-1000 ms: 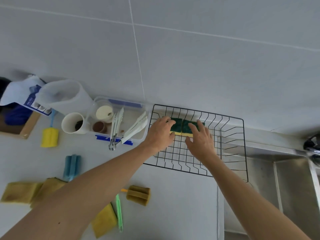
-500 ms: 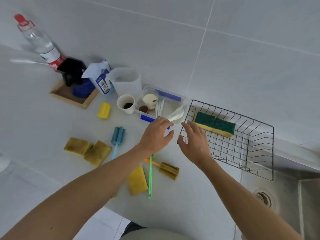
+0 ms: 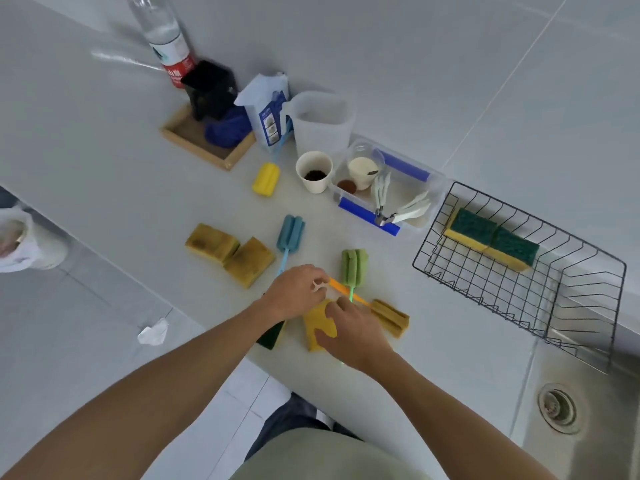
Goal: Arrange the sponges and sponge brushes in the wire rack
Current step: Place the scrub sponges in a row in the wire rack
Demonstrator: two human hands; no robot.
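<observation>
The black wire rack (image 3: 485, 289) stands at the right by the sink, with two green-topped yellow sponges (image 3: 472, 226) (image 3: 513, 249) side by side along its far wall. My left hand (image 3: 298, 292) pinches the end of the orange handle of a brown sponge brush (image 3: 391, 317) lying on the counter. My right hand (image 3: 349, 330) grips a yellow sponge (image 3: 317, 323) near the counter's front edge. A green sponge brush (image 3: 354, 266) lies just beyond my hands, its handle running under my right hand. A dark green sponge (image 3: 272, 336) shows under my left wrist.
Left of my hands lie a blue sponge brush (image 3: 291, 232), two brownish sponges (image 3: 212, 241) (image 3: 249, 261) and a yellow sponge brush (image 3: 266, 179). Behind them are a paper cup (image 3: 314, 172), a clear bin (image 3: 384, 188), a jug (image 3: 323, 123), a wooden tray (image 3: 207, 140) and a bottle (image 3: 166, 36). The sink drain (image 3: 557, 408) is at right.
Both hands left the two sponges in the rack and came back toward the counter's front edge. The left now pinches the orange handle and the right holds the yellow sponge.
</observation>
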